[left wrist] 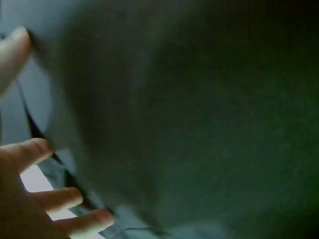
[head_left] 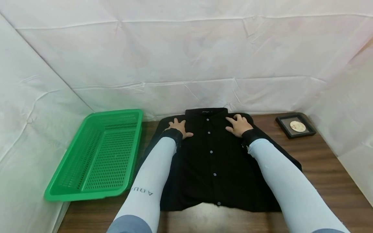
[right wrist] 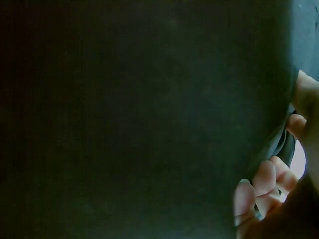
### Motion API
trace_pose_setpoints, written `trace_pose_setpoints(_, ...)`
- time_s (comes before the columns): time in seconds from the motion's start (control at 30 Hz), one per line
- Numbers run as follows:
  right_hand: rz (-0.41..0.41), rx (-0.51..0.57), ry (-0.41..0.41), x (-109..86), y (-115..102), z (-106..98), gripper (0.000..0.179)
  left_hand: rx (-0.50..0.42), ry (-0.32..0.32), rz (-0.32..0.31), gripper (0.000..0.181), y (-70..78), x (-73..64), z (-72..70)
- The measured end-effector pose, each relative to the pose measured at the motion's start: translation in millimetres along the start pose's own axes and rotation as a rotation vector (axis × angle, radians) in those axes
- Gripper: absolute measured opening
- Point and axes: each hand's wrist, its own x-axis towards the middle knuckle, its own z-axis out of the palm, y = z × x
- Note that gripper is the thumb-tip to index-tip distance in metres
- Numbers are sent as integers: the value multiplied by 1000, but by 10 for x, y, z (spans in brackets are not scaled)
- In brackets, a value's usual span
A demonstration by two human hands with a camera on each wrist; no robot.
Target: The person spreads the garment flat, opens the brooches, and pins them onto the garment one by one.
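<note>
A black button-up shirt [head_left: 198,161] lies front side up on the wooden table, its collar [head_left: 207,111] at the far edge by the white backdrop. Light buttons run down its middle. Spread fingers of my left hand [head_left: 177,127] rest on the shirt's left shoulder area. On the opposite shoulder area rests my right hand [head_left: 239,125], its fingers slightly bent and the thumb apart. Dark shirt cloth [left wrist: 199,124] fills most of the left wrist view, with the fingertips touching it. In the right wrist view, bent fingers [right wrist: 264,177] lie against the same dark cloth.
A green plastic basket [head_left: 136,152] with slotted walls stands left of the shirt. At the far right, a black-framed box [head_left: 310,132] holds a round pale disc [head_left: 298,126]. White cloth walls [head_left: 189,51] enclose the wooden table [head_left: 329,168] at the back and sides.
</note>
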Motion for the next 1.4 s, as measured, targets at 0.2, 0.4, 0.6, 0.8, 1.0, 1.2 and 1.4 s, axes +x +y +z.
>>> trace_pose_setpoints(0.2,2,-14,-34,-53,-157,-26,56,18,22,55,73,77,-310,-259)
trace_pose_setpoints(0.4,-75,35,-18,-243,-244,-150,57,-59,65,215,66,161,-771,-461)
trace_pose_setpoints(0.6,-160,71,24,-470,-277,-286,60,-174,113,318,61,162,-1180,-510)
trace_pose_setpoints(0.8,-190,101,64,-779,-282,-397,61,-285,185,336,57,40,-1431,-320)
trace_pose_setpoints(1.0,-206,119,125,-1041,-199,-468,60,-384,232,283,55,-126,-1623,-85)
trace_pose_setpoints(1.2,-173,161,170,-1323,-21,-508,59,-461,269,231,54,-289,-1768,187)
trace_pose_setpoints(1.4,-95,177,190,-1543,123,-521,62,-492,308,185,52,-429,-1801,415)
